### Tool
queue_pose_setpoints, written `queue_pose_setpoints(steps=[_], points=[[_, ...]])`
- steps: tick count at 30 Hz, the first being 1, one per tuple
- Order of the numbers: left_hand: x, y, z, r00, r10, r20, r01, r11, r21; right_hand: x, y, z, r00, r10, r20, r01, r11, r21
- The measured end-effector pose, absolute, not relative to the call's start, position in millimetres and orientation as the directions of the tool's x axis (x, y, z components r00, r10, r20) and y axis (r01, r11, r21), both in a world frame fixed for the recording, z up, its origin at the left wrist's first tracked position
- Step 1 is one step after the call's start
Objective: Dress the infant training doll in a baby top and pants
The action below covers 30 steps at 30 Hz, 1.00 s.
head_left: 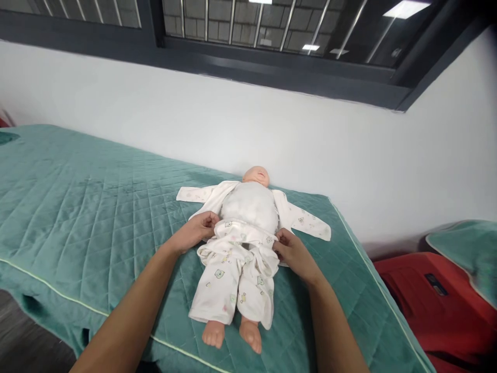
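Observation:
A baby doll (256,176) lies on its back, head toward the wall and bare feet toward me. Its white cloth torso (249,204) is bare between the spread halves of a white printed top (305,220), whose sleeves stretch out to both sides. White printed pants (221,274) cover the legs, bunched at the thighs, with the waistband at the lower belly. My left hand (198,228) pinches the waistband on the left side. My right hand (293,251) has its fingers closed on the waistband's right side.
A green quilted cover (97,207) lies under the doll, with its piped edge near me. Behind stands a white wall (155,114) below a dark-framed barred window (272,62). A red plastic chair (438,305) is at the right, beside the bed's edge.

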<state>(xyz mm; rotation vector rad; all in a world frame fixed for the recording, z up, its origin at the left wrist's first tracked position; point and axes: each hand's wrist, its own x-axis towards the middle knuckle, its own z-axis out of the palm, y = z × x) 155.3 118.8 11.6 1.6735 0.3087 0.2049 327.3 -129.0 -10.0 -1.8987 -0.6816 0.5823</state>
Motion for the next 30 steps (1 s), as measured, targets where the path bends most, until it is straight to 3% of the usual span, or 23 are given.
queue_pose_setpoints(steps=[4,7,11,14,20,23,30], points=[[161,118,4,0.917,0.396,-0.046,0.103,-0.124,0.987,332,-120,-11,0.779,0.623,-0.077,0.284,-0.460,-0.841],[170,121,5,0.917,0.395,-0.052,0.130,-0.172,0.977,338,-113,-3,0.729,0.669,-0.144,0.305,-0.506,-0.807],[187,131,26,0.963,0.194,-0.189,0.250,-0.372,0.894,348,-107,12,0.565,0.734,-0.378,0.230,-0.580,-0.782],[200,141,35,0.952,0.066,-0.299,0.298,-0.415,0.860,349,-109,19,0.517,0.772,-0.370,0.218,-0.537,-0.815],[203,150,23,0.965,-0.046,-0.258,0.235,-0.279,0.931,337,-118,24,0.474,0.863,-0.177,0.206,-0.304,-0.930],[197,149,21,0.976,-0.025,-0.215,0.206,-0.191,0.960,334,-119,26,0.492,0.865,-0.101,0.151,-0.199,-0.968],[193,146,14,0.978,0.077,-0.193,0.182,0.129,0.975,326,-117,24,0.563,0.818,-0.118,-0.046,-0.112,-0.993]])
